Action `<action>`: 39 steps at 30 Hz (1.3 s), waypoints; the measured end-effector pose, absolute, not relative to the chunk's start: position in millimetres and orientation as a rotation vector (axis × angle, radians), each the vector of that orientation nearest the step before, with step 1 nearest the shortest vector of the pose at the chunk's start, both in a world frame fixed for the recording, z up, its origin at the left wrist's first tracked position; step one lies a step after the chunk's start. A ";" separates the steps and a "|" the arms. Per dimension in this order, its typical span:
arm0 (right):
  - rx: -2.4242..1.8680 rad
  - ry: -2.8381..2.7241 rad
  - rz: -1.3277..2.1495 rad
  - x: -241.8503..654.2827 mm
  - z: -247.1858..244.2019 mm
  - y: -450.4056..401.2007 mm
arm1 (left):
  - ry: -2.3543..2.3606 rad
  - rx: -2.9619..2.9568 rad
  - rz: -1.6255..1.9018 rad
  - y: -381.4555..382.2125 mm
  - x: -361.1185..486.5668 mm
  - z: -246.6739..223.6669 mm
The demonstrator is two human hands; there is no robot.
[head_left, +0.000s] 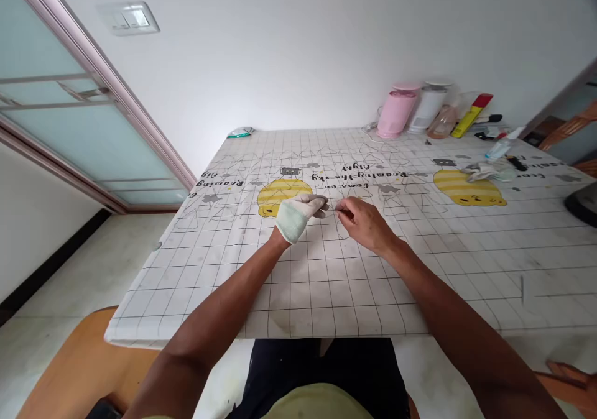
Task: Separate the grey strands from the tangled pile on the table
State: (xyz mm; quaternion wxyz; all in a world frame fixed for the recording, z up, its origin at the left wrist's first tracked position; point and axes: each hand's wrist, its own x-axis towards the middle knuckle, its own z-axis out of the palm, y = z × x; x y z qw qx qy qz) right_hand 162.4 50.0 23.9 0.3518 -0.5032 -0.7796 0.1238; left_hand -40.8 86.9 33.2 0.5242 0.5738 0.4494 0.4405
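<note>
Fingertips (339,211) of the bare right hand (366,223) are pinching close together on a thin strand (332,207) in the head view, and the strand is too fine to tell as wire, thread or needle. It seems to be lying roughly level and crosswise above the table, its long axis pointing from the right thumb and forefinger toward the gloved left hand (295,217), though its far end is lost against the cloth. That left hand is wearing a white cloth glove with a pale green patch, its fingers are curled loosely and pointing rightward, and I cannot tell whether they have hold of the strand. The left forearm (219,307) and right forearm (448,307) are reaching in from the lower corners, apparently placing the hands nearly touching so that the fine piece is held between them, above the printed grid tablecloth (326,294) and just beside a yellow striped cartoon figure (284,196). Farther off, a pink canister (395,113) and a white canister (426,108) are standing near the wall, a crumpled cloth (485,171) is lying at the right, and a frosted sliding door (79,105) is running along the left.
</note>
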 end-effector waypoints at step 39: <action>-1.273 -1.695 1.032 181.7 21.8 39.7 | 1.122 1.762 0.689 87.8 -56.2 29.9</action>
